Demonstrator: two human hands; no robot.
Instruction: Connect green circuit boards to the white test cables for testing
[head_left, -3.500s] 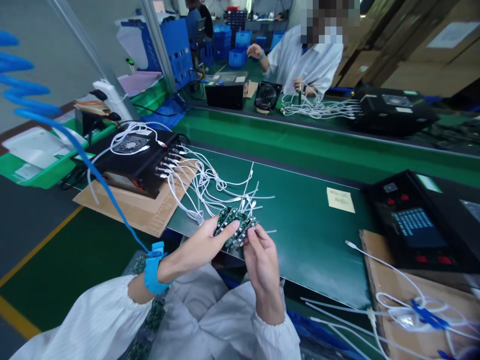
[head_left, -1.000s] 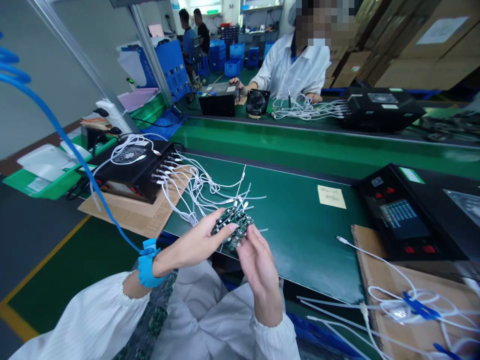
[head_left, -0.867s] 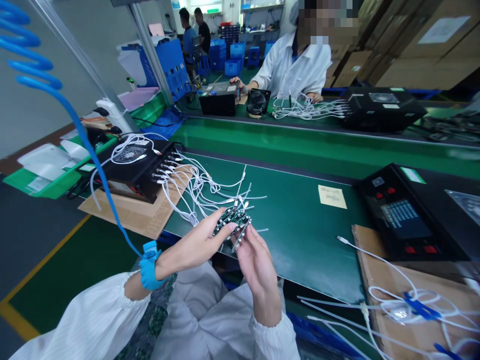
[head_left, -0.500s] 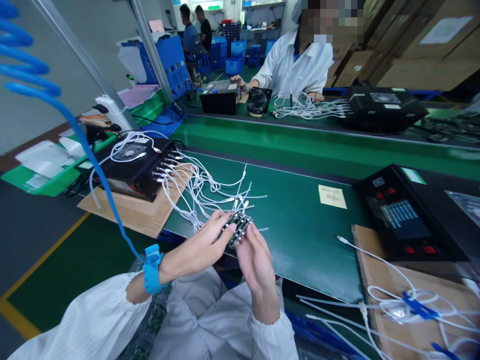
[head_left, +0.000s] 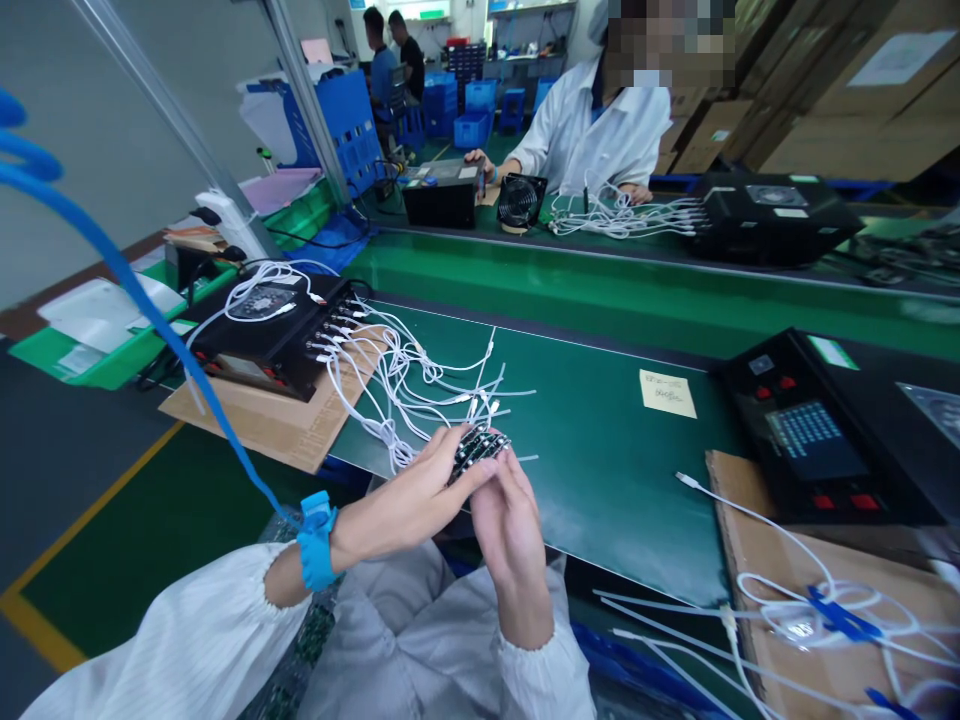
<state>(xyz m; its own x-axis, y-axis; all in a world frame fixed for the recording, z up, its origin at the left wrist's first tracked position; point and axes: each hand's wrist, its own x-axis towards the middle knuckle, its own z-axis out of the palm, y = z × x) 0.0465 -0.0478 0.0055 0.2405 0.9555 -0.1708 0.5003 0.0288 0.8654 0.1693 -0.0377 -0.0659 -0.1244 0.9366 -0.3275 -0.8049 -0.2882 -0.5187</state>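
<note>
I am watching my left hand [head_left: 427, 490] reaching in from the lower left of the frame, and its fingers are gripping a small bunch of green circuit boards [head_left: 478, 449] just below the centre of the frame. The thumb is lying along the near side; how many boards are sitting in the bunch I cannot tell. My right hand [head_left: 511, 525] is rising from the bottom centre, its fingers bending in against the right end of the boards; their tips are partly hiding, so I cannot tell whether they are pinching anything.

A blue wristband [head_left: 316, 545] is circling the left wrist, and a blue cord [head_left: 180, 352] is running from it to the upper left. Both hands are hovering over the near edge of the green desk [head_left: 600, 470]. Just beyond the boards, white cables [head_left: 409, 372] are spreading in a tangle, leading from a black box [head_left: 300, 350] that is resting on a cardboard sheet [head_left: 289, 440] at the left.

To the right of centre a yellow note [head_left: 667, 393] is lying on the desk, and farther right a black device [head_left: 814, 440] is showing a lit screen. At the upper right a co-worker in white [head_left: 600, 130] is sitting behind a second desk, where a black fan [head_left: 521, 202] is standing near more white cables [head_left: 619, 218].
</note>
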